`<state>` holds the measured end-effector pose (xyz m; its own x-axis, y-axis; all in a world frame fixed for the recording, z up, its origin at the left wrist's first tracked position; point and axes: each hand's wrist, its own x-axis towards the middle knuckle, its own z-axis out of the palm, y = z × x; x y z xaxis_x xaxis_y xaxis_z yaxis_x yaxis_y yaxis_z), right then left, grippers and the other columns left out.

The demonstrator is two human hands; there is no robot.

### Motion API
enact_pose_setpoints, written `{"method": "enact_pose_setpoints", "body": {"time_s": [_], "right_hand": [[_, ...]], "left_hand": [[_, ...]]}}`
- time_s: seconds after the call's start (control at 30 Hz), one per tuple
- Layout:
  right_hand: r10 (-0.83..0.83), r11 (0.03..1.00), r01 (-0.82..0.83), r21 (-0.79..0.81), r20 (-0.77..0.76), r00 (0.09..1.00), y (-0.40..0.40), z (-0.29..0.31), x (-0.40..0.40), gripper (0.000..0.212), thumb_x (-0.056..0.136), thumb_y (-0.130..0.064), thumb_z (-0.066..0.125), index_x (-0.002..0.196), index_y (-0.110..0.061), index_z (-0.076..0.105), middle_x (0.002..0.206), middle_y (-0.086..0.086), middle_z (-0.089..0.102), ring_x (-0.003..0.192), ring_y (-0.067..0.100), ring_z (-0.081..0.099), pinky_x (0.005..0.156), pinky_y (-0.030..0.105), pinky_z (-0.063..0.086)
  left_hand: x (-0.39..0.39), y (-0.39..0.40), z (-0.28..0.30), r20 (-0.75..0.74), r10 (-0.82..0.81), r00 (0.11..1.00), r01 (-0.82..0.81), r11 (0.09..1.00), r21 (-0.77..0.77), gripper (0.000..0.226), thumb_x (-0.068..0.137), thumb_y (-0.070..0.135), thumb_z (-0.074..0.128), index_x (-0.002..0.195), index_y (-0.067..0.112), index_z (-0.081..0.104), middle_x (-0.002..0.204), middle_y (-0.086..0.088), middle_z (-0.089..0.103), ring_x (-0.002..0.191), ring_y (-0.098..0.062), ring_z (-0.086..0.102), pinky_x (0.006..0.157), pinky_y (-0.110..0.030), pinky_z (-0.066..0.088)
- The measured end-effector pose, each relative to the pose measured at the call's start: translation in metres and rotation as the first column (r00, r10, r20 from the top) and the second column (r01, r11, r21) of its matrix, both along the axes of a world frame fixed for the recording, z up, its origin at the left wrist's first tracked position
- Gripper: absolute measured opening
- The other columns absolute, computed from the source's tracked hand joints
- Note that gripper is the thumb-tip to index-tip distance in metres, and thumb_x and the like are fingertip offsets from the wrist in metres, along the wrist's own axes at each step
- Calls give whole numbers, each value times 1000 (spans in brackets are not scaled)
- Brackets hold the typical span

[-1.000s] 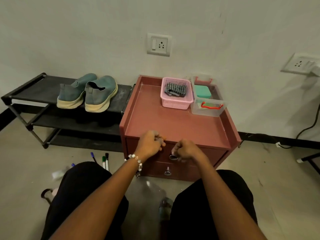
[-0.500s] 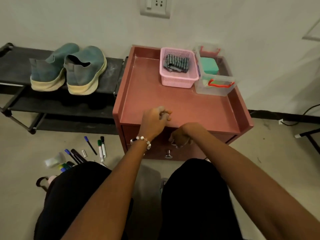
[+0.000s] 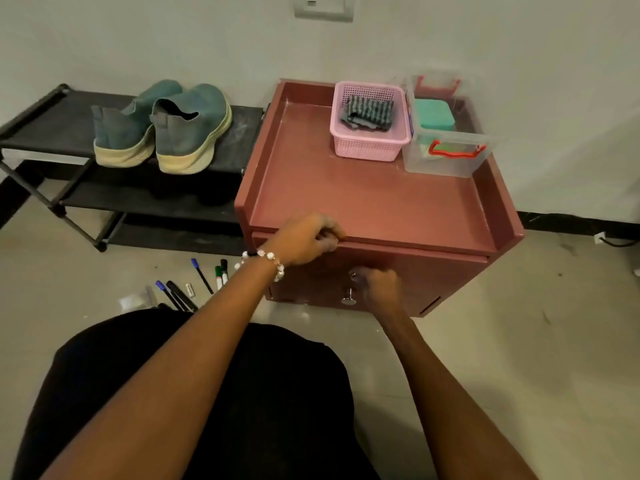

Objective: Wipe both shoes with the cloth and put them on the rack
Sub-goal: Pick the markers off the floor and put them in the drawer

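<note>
Right hand [image 3: 379, 285] has dropped from upper knob to just above lower knob [image 3: 347, 296], fingers curled, grip unclear | rack [image 3: 52, 126] at 10 o'clock carries both shoes [image 3: 162, 128] | cabinet [image 3: 374, 202] centre | cloth [image 3: 367, 112] in pink basket [image 3: 369, 147] at 1 o'clock | left hand [image 3: 306, 239] curls over cabinet's front edge.

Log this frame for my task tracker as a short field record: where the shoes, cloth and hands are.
shoes: pair of teal shoes side by side on top shelf of black rack
cloth: striped grey cloth in pink basket on red cabinet
left hand: left hand curled at the cabinet's front edge
right hand: right hand grips upper drawer knob
floor: markers lying beside cabinet
</note>
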<state>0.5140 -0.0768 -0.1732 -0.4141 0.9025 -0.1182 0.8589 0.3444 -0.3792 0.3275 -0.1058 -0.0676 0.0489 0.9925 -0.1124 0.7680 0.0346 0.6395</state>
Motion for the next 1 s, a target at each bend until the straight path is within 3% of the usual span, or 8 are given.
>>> {"method": "enact_pose_setpoints", "body": {"time_s": [0.17, 0.27, 0.33, 0.43, 0.5, 0.63, 0.8, 1.0], "right_hand": [[4, 995, -19, -101, -147, 989, -33, -12, 23, 31, 88, -13, 61, 111, -32, 69, 100, -1, 74, 94, 19, 69, 85, 31, 55], [16, 951, -70, -301, -178, 984, -43, 17, 34, 32, 87, -9, 62, 112, -27, 70, 102, -2, 72, 89, 13, 68, 85, 23, 54], [-126, 936, -18, -353, -381, 916, -47, 51, 44, 21, 90, -7, 61, 106, -16, 72, 90, -1, 71, 71, 7, 66, 69, 13, 54], [-127, 986, 166, 19, -563, 816, -47, 86, 56, 16, 90, -9, 61, 101, -13, 72, 84, -5, 70, 71, 3, 64, 71, 8, 48], [-106, 972, 190, 139, -462, 880, -34, 87, 56, 16, 91, -16, 61, 101, -15, 72, 96, -4, 71, 89, 11, 64, 81, 19, 47], [-174, 974, 183, -136, 77, 982, -17, 72, 48, 32, 95, -35, 52, 100, -6, 65, 104, 17, 63, 92, 33, 60, 76, 35, 47], [-252, 952, 271, -145, 134, 958, -25, 65, 55, 32, 92, -31, 57, 100, 0, 61, 101, 19, 62, 90, 36, 61, 76, 37, 49], [-245, 942, 274, -194, 161, 956, -28, 53, 60, 31, 90, -30, 59, 103, -3, 63, 104, 21, 62, 94, 38, 60, 75, 36, 47]], "left_hand": [[17, -5, -12, -238, -61, 969, 84, 993, 87, 30, 89, 22, 64, 119, 16, 65, 114, 0, 65, 105, -15, 56, 95, -25, 40], [17, -13, -12, -114, -69, 991, 64, 997, -51, 31, 89, 20, 64, 120, 16, 64, 100, 1, 68, 88, -10, 59, 90, -28, 48], [19, -18, -12, -103, -122, 987, 107, 984, -143, 32, 90, 20, 64, 122, 15, 63, 94, 1, 69, 78, -3, 55, 76, -11, 44], [20, -20, -14, -57, -81, 995, 68, 977, -204, 36, 90, 23, 65, 125, 16, 60, 80, 2, 64, 68, -2, 53, 60, -7, 35], [20, -23, -15, -34, -24, 999, 14, 968, -252, 42, 90, 26, 64, 129, 15, 57, 80, 4, 58, 71, -6, 54, 64, -13, 38], [14, -28, -24, 32, 77, 997, -62, 942, -329, 65, 86, 29, 68, 142, 13, 38, 85, 1, 60, 81, -13, 58, 77, -23, 41], [14, -30, -35, 35, 18, 999, 2, 872, -489, 73, 83, 30, 72, 143, 15, 33, 119, -15, 62, 106, -30, 61, 85, -33, 47], [6, -42, -23, 229, 81, 970, 78, 790, -608, 57, 88, 23, 67, 139, 15, 43, 94, -3, 70, 76, -10, 64, 59, -20, 48]]}}
